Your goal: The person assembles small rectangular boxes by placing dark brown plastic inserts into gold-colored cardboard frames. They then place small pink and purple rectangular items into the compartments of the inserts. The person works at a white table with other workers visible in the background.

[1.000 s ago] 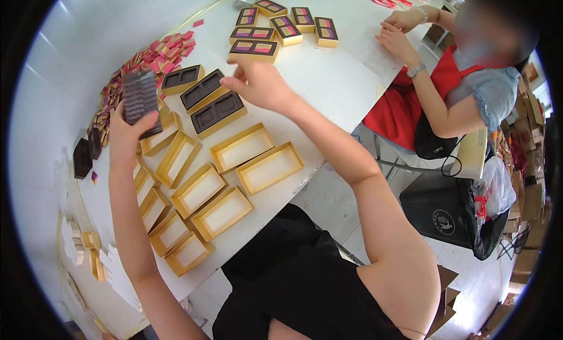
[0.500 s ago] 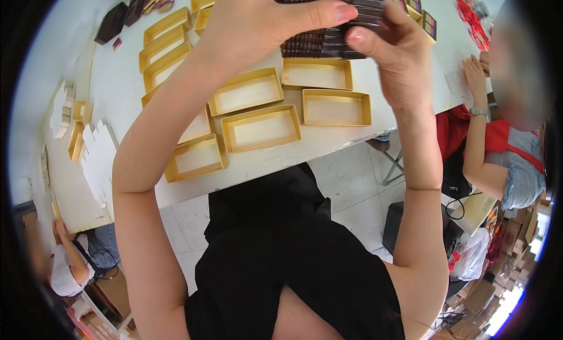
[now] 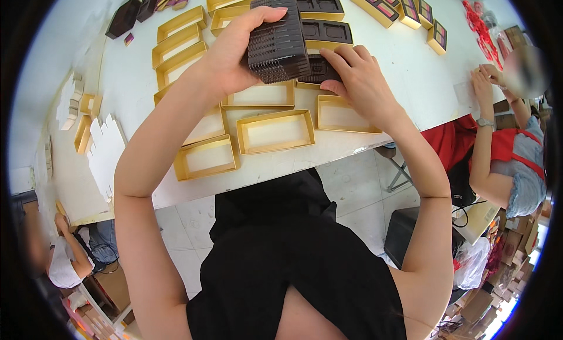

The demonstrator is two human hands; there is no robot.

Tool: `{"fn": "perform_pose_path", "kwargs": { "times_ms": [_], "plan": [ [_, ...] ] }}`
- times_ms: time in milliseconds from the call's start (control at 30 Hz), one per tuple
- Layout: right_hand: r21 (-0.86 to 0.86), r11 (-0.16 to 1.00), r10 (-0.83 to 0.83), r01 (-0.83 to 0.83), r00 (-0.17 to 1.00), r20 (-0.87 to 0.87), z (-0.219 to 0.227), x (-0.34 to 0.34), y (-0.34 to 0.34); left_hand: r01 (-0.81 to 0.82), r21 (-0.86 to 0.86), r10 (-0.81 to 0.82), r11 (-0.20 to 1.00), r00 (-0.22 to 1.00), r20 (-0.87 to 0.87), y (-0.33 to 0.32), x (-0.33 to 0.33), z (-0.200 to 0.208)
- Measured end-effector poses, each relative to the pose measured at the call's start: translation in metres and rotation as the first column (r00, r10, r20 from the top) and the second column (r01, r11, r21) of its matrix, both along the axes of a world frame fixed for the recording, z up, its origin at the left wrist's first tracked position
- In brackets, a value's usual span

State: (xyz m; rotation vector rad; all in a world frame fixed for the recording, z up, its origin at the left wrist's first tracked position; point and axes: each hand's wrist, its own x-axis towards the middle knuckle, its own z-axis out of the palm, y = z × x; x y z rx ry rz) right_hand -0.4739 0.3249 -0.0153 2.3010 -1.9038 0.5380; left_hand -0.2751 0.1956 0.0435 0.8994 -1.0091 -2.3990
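My left hand [image 3: 234, 52] grips a thick stack of dark brown plastic insert trays [image 3: 278, 38], held up over the white table [image 3: 135, 93]. My right hand [image 3: 358, 82] pinches a single dark tray [image 3: 319, 70] at the bottom of the stack, partly slid out. Below both hands lie several empty gold-rimmed box bases [image 3: 274, 132] with white insides. Farther back, box bases with dark inserts fitted [image 3: 325, 30] sit in a row.
A person in red and blue [image 3: 498, 152] works at the table's right end beside red pieces [image 3: 478, 26]. Finished boxes [image 3: 410, 8] lie at the far right. White and gold folded card pieces [image 3: 105, 146] sit at the left. Another person [image 3: 58, 258] is at lower left.
My head has tilted down toward the table edge. Both hands came together on the tray stack, and my right hand now pulls one tray from the bottom.
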Motion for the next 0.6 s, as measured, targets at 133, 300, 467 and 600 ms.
{"fn": "perform_pose_path", "kwargs": {
  "times_ms": [133, 300, 467, 600],
  "plan": [
    [-0.037, 0.999, 0.038, -0.034, 0.992, 0.117, -0.009, -0.014, -0.01, -0.002, -0.025, 0.0, 1.0, 0.997, -0.072, -0.004, -0.005, -0.003],
    [0.041, 0.991, 0.111, -0.126, 0.957, 0.269, 0.001, -0.033, -0.012, -0.056, 0.014, 0.057, 0.998, 0.997, -0.057, -0.005, -0.01, -0.003],
    [0.229, 0.893, -0.417, 0.388, 0.904, 0.092, 0.053, -0.011, 0.004, -0.035, 0.031, 0.036, 0.999, 0.998, -0.052, 0.0, -0.005, -0.001],
    [0.19, 0.917, -0.361, 0.351, 0.932, 0.022, 0.017, -0.029, -0.013, -0.006, 0.017, 0.007, 1.0, 0.999, -0.032, 0.002, -0.014, 0.0]
  ]
}}
